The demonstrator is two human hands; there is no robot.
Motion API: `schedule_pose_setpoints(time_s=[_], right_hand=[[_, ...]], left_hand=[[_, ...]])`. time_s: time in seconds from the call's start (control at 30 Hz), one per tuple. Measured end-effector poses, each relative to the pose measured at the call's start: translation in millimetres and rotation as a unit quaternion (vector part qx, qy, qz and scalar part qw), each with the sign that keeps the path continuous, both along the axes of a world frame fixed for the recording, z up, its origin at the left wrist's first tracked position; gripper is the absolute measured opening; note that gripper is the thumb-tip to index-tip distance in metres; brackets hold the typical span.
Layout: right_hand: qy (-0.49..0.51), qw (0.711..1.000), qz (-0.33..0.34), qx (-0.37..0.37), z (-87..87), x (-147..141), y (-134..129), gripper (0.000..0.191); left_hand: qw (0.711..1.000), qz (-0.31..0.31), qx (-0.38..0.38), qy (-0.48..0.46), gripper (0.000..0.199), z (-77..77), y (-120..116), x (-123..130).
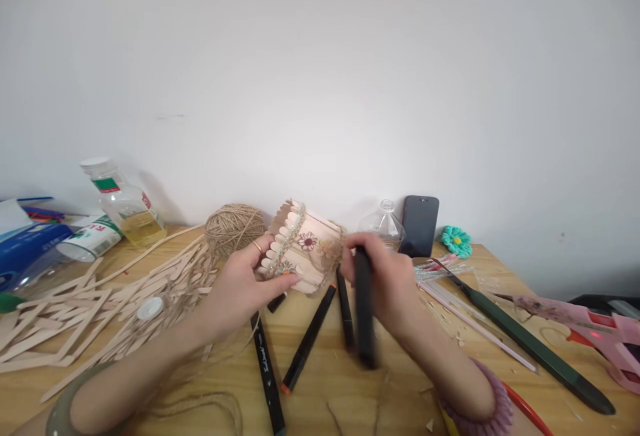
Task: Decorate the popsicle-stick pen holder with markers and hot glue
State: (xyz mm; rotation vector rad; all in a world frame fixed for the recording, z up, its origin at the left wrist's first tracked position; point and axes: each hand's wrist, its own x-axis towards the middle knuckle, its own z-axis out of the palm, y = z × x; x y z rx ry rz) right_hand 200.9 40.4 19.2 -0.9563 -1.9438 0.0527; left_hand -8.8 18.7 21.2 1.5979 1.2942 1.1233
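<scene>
My left hand [250,283] grips a small holder made of wooden craft sticks [313,243], its thumb across the near side. Twine trims both ends of the holder, and flowers are drawn on its sticks. It is tilted on its side above the table. In my right hand [387,269] is a black marker [366,316], blurred by motion and pointing down toward me. The fingertips of that hand are close to the holder's right end; whether they touch it I cannot tell. Below lie further black markers [309,339], [267,376] on the wood.
Loose craft sticks [65,323] cover the left, with a twine ball [235,229] behind. A bottle of yellow liquid [133,216] stands back left. Further right are a phone [420,226], a teal flower [457,241], dark green scissors or tool [530,339] and a pink glue gun [585,323].
</scene>
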Motion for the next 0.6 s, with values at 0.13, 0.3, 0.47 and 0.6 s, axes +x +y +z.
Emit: schedule_pose_setpoints(time_s=[0.13, 0.3, 0.47, 0.6], right_hand=[[0.319, 0.936, 0.055, -0.141, 17.2, 7.7, 4.0, 0.009], [0.348, 0.925, 0.065, -0.137, 27.6, 12.7, 1.7, 0.018], [0.152, 0.984, 0.075, -0.056, 17.9, 11.0, -2.1, 0.005], [-0.103, 0.992, 0.057, 0.035, 11.7, 11.2, -2.4, 0.014]], left_hand=[[0.999, -0.039, -0.012, -0.017, 0.041, 5.6, 9.2, -10.1], [0.994, -0.099, -0.025, -0.039, 0.037, 3.8, 16.8, -24.7], [0.993, -0.109, -0.031, -0.036, 0.039, 2.1, 19.7, -31.4], [0.994, -0.107, -0.034, -0.015, 0.043, 2.3, 20.5, -30.4]])
